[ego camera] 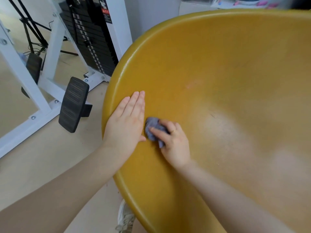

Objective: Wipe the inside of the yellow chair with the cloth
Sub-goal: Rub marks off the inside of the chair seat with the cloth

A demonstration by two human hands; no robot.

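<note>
Yellow chair (218, 78), a wide bowl-shaped shell opening up toward the camera, rim curving from lower left to upper right. Crumpled grey-blue cloth (154, 127) inside the shell near the left rim, long axis running up-left to down-right, clutched in the right hand (175, 143). Left hand (126, 121) flat on the rim, fingers straight, pointing away, just beside the cloth. White weight machine (55, 52) on the floor at left

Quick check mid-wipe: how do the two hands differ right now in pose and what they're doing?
The left hand lies flat, fingers straight, on the yellow chair near its rim, holding nothing; the right hand has fingers curled round the bunched cloth, pressing it to the inner wall. The right sits further inside. Both touch the chair.
</note>
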